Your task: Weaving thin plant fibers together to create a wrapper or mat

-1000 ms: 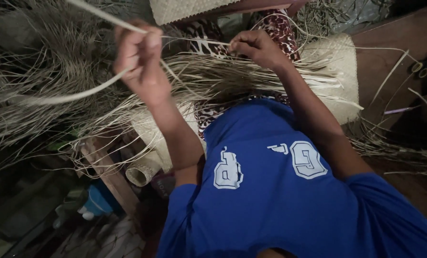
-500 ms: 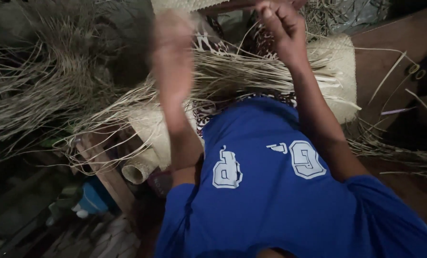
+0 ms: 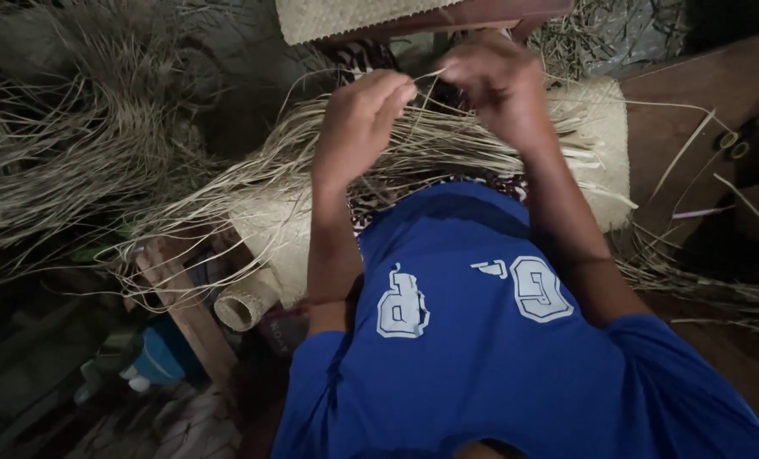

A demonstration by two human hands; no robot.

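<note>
Nearest the camera, a blue shirt (image 3: 481, 357) with white printing covered the person's chest. Beyond it both forearms rose toward a woven mat (image 3: 596, 140) spread over the lap, its loose straw strips (image 3: 226, 183) fanning out to the left. The left hand (image 3: 364, 119) was closed, its fingertips pinching a thin pale strand (image 3: 430, 78) above the mat's unfinished edge. The right hand (image 3: 498, 81), blurred, was curled just beside it, seemingly gripping the same strand's other end. Down at the left, a small rolled mat (image 3: 245, 304) lay near a wooden slat (image 3: 184, 306). Farthest off, another woven panel (image 3: 354, 17) rested on a dark wooden frame (image 3: 498, 13)
</note>
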